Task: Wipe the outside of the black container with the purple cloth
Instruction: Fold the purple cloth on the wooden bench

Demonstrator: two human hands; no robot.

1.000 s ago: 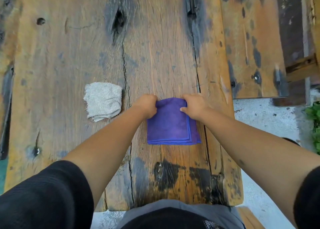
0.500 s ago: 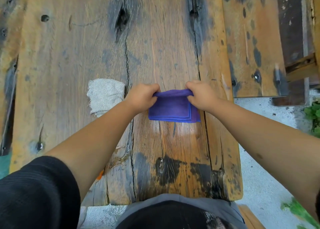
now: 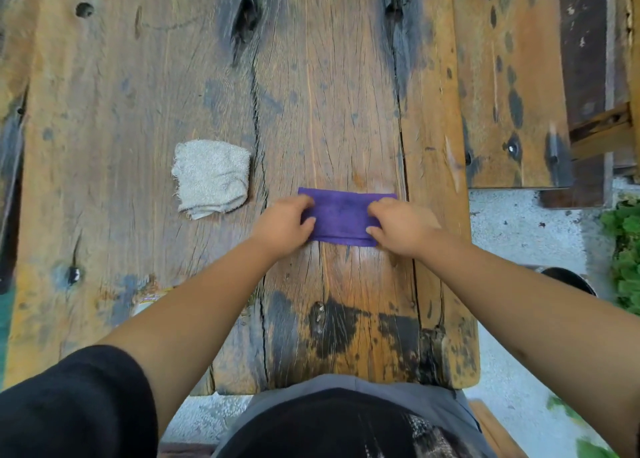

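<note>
The purple cloth (image 3: 341, 215) lies folded into a narrow strip on the wooden table (image 3: 329, 93), straight in front of me. My left hand (image 3: 282, 223) covers its left end, fingers curled onto the fabric. At the right end my right hand (image 3: 401, 227) grips it the same way. Only the middle of the cloth shows between the two hands. No black container stands on the table.
A folded grey-white towel (image 3: 211, 178) lies left of the purple cloth. A second wooden top (image 3: 512, 76) adjoins at the far right. On the concrete ground to the right, a dark round rim (image 3: 568, 279) peeks out behind my right forearm, next to green plants (image 3: 623, 249).
Both hands lifted one edge of the square purple cloth and folded it over, leaving a strip half as deep. The view shifted slightly.
</note>
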